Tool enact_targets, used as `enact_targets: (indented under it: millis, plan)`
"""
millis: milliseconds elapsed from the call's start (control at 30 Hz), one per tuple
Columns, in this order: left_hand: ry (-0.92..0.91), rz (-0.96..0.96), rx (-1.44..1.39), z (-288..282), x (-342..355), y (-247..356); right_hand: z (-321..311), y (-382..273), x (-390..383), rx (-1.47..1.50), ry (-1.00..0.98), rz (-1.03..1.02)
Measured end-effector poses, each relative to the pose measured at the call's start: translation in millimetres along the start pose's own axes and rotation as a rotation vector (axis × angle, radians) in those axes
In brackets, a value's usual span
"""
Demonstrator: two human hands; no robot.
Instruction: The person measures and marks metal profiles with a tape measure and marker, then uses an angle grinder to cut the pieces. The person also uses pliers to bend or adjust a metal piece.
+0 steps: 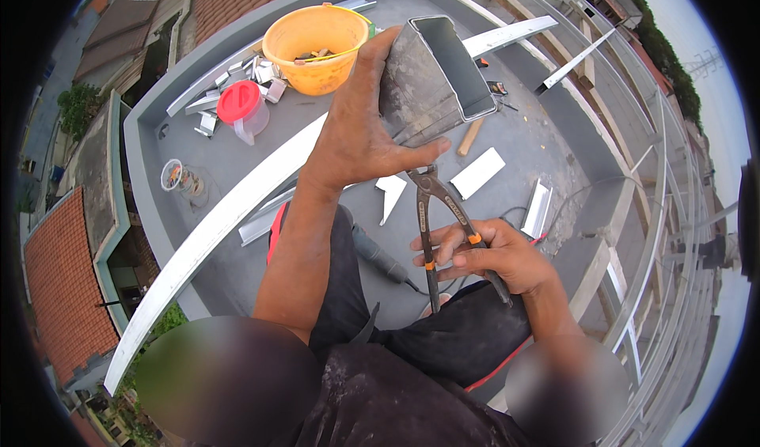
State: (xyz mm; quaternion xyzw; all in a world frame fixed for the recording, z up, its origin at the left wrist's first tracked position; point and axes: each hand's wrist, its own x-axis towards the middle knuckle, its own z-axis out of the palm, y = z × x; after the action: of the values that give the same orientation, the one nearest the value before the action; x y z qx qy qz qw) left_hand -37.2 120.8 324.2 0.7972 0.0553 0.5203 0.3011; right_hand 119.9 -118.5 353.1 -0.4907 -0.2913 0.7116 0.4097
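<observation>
My left hand (356, 123) grips a grey rectangular metal tube (419, 83) from its left side, thumb underneath, its hollow end tilted up toward me. Just below the tube, the jaws of a pair of pincers (427, 186) come close to its lower edge; whether they touch I cannot tell. The pincers have dark handles with orange bands, spread apart. My right hand (499, 257) is closed around these handles. Behind the tube and my left wrist runs a long white metal strip (229, 206), reaching from lower left to upper right.
An orange bucket (309, 51) holds small pieces. Near it are a red-lidded tub (241, 107), metal offcuts and a clear cup (172, 176). A corded power tool (380, 255) lies by my knee. White offcuts (479, 172) and a wooden handle (470, 137) lie on the grey floor. A low wall (142, 138) borders it.
</observation>
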Motion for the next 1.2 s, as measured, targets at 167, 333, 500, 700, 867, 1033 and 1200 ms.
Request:
enact_targets:
  millis: [167, 333, 500, 700, 867, 1033, 1200]
  plan:
    - [-0.025, -0.003, 0.058, 1, -1, 7, -9, 5, -2, -0.013, -0.042, -0.018]
    - [-0.038, -0.022, 0.072, -2, -2, 7, -9, 9, 0, 0.001, -0.065, -0.037]
    - [-0.038, -0.021, 0.083, -2, -2, 10, 0, 6, -1, 0.068, -0.084, -0.033]
    - [0.071, -0.127, 0.045, 12, -3, 1, 9, 7, 6, -0.334, 0.100, -0.148]
    - [-0.095, -0.459, 0.149, 9, -3, 6, 25, 14, 7, -1.248, 0.443, -0.260]
    - [-0.231, -0.644, 0.295, 10, -9, 0, 25, 23, 21, -1.665, 0.587, -0.304]
    - [-0.171, -0.354, 0.132, 4, -3, -4, -16, 12, 23, -0.556, 0.135, -0.091]
